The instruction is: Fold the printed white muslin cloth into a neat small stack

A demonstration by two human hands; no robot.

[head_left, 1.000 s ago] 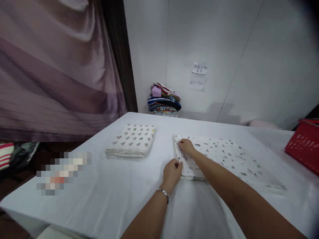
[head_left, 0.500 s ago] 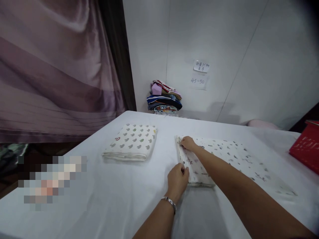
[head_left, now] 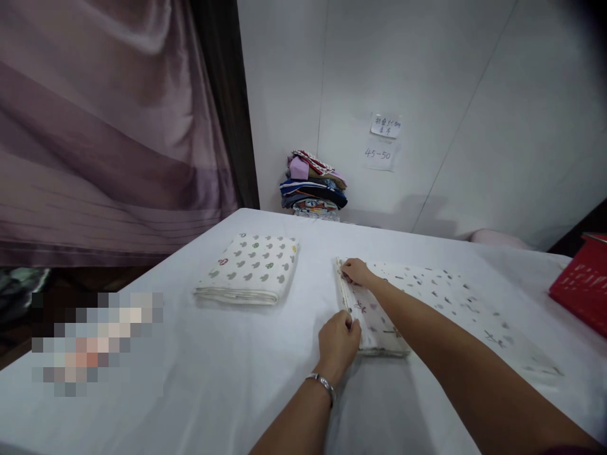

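A white cloth with small dark prints (head_left: 441,300) lies partly folded on the white table (head_left: 213,379), stretching to the right. My left hand (head_left: 337,341) pinches the near left corner of that cloth, fingers closed on its edge. My right hand (head_left: 356,272) pinches the far left corner, its arm crossing over the fabric. A second white cloth with grey and coloured prints (head_left: 249,268) lies neatly folded on the table to the left, apart from both hands.
A stack of coloured folded clothes (head_left: 313,186) sits against the white wall behind the table. A red basket (head_left: 581,284) stands at the right edge. A mauve curtain (head_left: 104,139) hangs on the left. Two paper notes (head_left: 382,139) are stuck on the wall.
Both hands stay pinched on the left edge of the printed cloth. The view has shifted slightly, and my left hand sits a little lower and further right than a second ago.
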